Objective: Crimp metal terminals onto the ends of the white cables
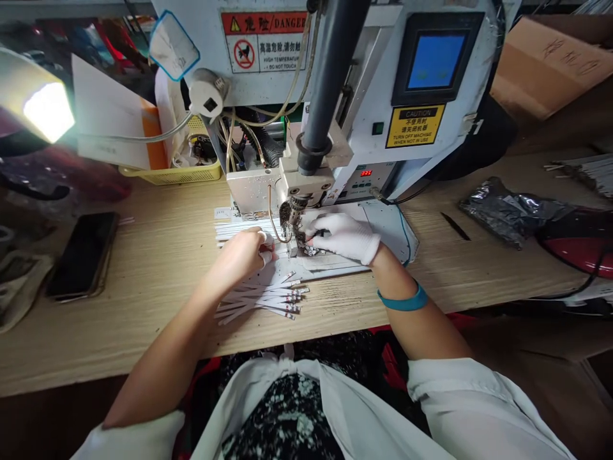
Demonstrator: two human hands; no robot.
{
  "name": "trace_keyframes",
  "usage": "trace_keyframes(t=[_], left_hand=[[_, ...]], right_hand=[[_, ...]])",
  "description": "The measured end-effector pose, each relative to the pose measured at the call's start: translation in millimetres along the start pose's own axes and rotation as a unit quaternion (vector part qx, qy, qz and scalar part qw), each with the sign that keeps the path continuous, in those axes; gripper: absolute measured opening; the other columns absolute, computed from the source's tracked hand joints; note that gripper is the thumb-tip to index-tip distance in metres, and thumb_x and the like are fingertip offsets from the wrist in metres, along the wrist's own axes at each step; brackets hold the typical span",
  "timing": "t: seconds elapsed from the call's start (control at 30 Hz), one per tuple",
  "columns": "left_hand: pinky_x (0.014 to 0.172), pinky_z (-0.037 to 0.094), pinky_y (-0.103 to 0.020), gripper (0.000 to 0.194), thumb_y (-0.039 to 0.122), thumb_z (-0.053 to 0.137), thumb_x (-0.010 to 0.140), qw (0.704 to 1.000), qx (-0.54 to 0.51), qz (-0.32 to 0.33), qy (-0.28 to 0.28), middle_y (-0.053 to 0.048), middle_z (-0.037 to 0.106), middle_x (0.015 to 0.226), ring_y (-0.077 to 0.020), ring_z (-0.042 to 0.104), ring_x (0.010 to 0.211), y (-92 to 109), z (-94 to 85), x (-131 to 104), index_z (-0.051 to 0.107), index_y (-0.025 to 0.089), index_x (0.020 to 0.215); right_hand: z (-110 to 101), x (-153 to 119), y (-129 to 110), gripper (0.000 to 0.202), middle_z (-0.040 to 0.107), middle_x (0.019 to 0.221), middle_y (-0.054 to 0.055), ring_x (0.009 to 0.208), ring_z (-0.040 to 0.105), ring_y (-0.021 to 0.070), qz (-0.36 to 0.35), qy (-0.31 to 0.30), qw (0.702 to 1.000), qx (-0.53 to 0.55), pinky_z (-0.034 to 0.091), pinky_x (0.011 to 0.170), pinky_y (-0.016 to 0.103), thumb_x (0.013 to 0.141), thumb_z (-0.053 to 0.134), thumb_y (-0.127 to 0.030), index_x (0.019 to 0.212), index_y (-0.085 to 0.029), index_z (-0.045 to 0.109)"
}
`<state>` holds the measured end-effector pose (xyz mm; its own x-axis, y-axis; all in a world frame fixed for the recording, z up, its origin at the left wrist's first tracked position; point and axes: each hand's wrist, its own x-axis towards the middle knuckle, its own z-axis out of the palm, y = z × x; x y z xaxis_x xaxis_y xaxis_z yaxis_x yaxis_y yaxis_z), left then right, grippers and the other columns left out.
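Note:
My left hand, bare with white wraps on its fingertips, is closed just left of the machine head; what its fingers pinch is too small to make out. In a white glove, my right hand reaches the head from the right, thumb and fingers together near its tip, their hold hidden. Long white strips lie on the work plate behind my left hand. Nearer the table's front edge is a loose fan of white strips with dark-marked ends. Small dark-and-white pieces sit beside the head.
A phone lies at the left, below a bright lamp. Behind is a yellow basket. To the right are a dark blade-like tool, a grey plastic bag and a cardboard box. A hot-surface warning marks the machine.

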<state>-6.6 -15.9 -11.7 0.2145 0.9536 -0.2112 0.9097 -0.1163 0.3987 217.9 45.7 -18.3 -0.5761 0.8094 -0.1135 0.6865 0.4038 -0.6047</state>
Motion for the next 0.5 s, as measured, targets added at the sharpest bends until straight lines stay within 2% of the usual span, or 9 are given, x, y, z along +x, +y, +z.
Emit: trace_keyframes(t=[0.13, 0.23, 0.4, 0.5], left_hand=[[0.06, 0.041, -0.028, 0.018, 0.024, 0.057, 0.077, 1.0, -0.016, -0.005, -0.008, -0.008, 0.069, 0.072, -0.0205, 0.062, 0.065, 0.5, -0.5, 1.9, 0.072, 0.014, 0.077], [0.059, 0.04, -0.027, 0.022, 0.028, 0.056, 0.078, 1.0, -0.027, 0.007, -0.008, -0.007, 0.067, 0.065, -0.0185, 0.057, 0.059, 3.0, -3.8, 3.4, 0.073, 0.013, 0.075], [0.064, 0.044, -0.026, 0.022, 0.025, 0.054, 0.076, 0.997, -0.077, 0.02, -0.013, -0.008, 0.07, 0.074, -0.0192, 0.06, 0.066, 7.2, -8.5, 3.5, 0.073, 0.013, 0.075], [0.062, 0.042, -0.025, 0.022, 0.026, 0.053, 0.076, 0.993, -0.112, 0.036, -0.012, -0.005, 0.068, 0.072, -0.0166, 0.057, 0.063, 6.4, -11.2, 1.7, 0.071, 0.013, 0.074]], right_hand=[[1.6, 0.6, 0.7, 0.013, 0.072, 0.093, 0.007, 0.089, 0.064, 0.021, 0.018, 0.02, 0.998, -0.063, 0.046, 0.077, 0.031, 0.08, 0.063, -0.02, 0.084, -0.016, 0.075], [2.5, 0.5, 2.0, 0.012, 0.071, 0.097, 0.006, 0.091, 0.062, 0.0202, -0.013, 0.029, 0.998, -0.053, 0.045, 0.079, 0.029, 0.079, 0.065, -0.019, 0.086, -0.017, 0.075], [4.2, 1.4, -2.3, 0.013, 0.068, 0.095, 0.007, 0.091, 0.06, 0.0203, -0.066, -0.022, 0.995, -0.066, 0.043, 0.08, 0.03, 0.082, 0.061, -0.016, 0.082, -0.015, 0.074], [5.5, 1.6, -5.6, 0.013, 0.067, 0.099, 0.009, 0.091, 0.059, 0.0207, -0.07, -0.007, 0.996, -0.059, 0.043, 0.079, 0.031, 0.083, 0.059, -0.015, 0.081, -0.015, 0.072]])
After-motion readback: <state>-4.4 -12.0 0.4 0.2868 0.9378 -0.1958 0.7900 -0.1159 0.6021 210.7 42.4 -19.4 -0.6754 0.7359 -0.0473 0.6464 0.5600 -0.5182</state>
